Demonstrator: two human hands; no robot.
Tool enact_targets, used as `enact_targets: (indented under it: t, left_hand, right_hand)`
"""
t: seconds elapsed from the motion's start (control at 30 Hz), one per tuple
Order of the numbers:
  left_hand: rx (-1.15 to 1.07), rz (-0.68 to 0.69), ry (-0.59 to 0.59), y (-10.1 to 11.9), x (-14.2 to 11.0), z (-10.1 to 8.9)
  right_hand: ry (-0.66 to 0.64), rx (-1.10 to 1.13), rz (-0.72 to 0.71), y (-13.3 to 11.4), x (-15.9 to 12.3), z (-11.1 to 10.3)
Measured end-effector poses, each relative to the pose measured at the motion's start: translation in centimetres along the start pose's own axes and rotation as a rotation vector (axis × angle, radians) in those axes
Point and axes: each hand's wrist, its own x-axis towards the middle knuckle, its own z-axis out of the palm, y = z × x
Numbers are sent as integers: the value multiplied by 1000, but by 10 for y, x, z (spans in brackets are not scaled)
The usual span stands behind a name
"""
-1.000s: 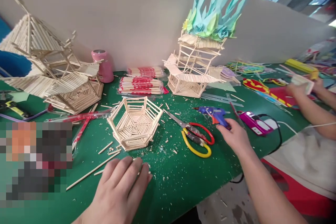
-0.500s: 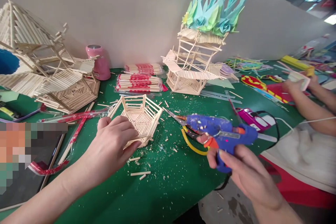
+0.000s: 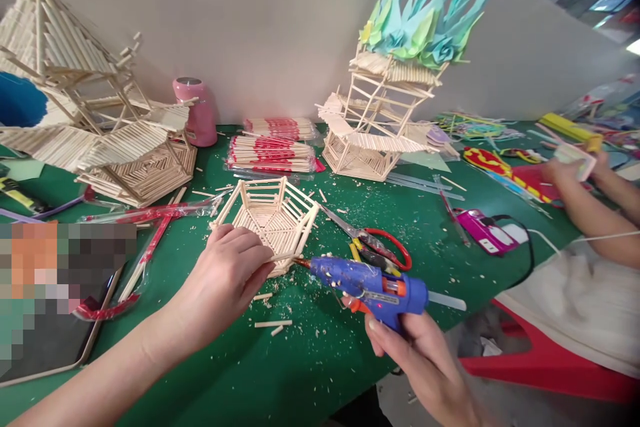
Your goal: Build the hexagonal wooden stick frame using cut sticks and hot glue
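Head view: one many-sided basket (image 3: 270, 230) of thin wooden sticks, frame centre; left hand (image 3: 233, 270) closed on its near rim; right hand (image 3: 420, 360) wrapped round one blue plastic glue gun (image 3: 370, 287), lower right of centre; two ribbed stick houses (image 3: 120, 147) (image 3: 383, 142) behind.

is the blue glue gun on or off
On, by the look of it: a small red light glows on the side of the glue gun.
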Motion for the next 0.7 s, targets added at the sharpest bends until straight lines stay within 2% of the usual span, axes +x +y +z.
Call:
enact_targets:
  t: [0.3, 0.57, 0.7]
  left_hand:
    - [55, -108, -16, 10, 3, 4]
    - [29, -92, -60, 11, 5, 2]
    - [16, -94, -100, 11, 5, 0]
  right_hand:
    - [43, 67, -25, -8, 5, 4]
    - [118, -8, -142, 8, -10, 10]
    - [175, -22, -122, 6, -16, 16]
